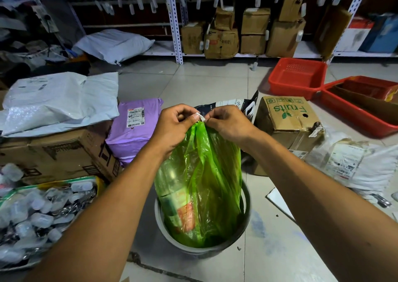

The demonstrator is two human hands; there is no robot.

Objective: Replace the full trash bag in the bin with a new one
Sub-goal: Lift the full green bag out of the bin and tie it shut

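**Much of the bin and its load stays out of sight**

The green bag [200, 174] covers most of the bin [245, 215], leaving only part of the rim and wall visible. What fills the bag shows only as vague shapes through the plastic; a bottle-like form and an orange patch cannot be identified further. The gathered bag top disappears inside the left hand [174, 126] and right hand [228, 124], so how it is twisted or tied cannot be told. Both forearms run off the lower edge. The label print on the purple parcel [133, 126] is too small to read. The shelf tags [140, 3] are blurred.
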